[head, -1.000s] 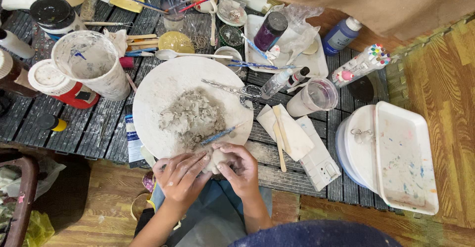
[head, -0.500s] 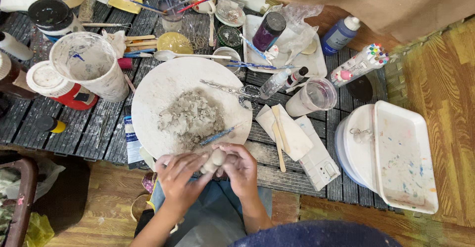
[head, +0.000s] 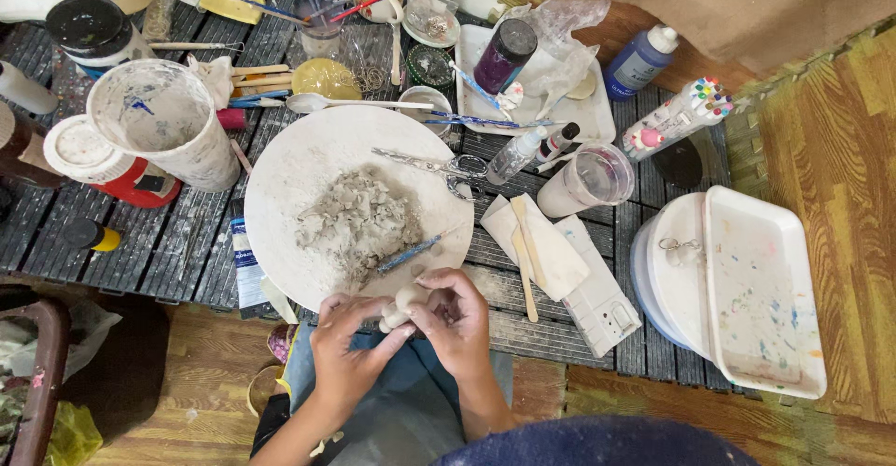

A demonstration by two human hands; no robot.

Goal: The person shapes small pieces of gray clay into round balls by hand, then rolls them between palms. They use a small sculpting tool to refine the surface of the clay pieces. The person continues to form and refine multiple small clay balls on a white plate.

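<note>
A dark slatted table (head: 168, 242), crowded with craft supplies, is seen from above; a round white board (head: 308, 167) is laid at its near edge, and a heap of grey clay (head: 355, 223) is piled on the board, with a thin blue-handled tool (head: 411, 253) rested against the heap and scissors (head: 439, 166) laid just beyond. A small pale clay piece (head: 401, 306) is held over the lap, just off the board's near rim; it is pinched between the left hand (head: 350, 354) and the right hand (head: 457, 321), both curled closed around it. The piece is judged soft: it could be squashed or torn by too firm a squeeze; it could be dropped onto the lap if the grip slackens; the tool could be knocked off by a wrist.
</note>
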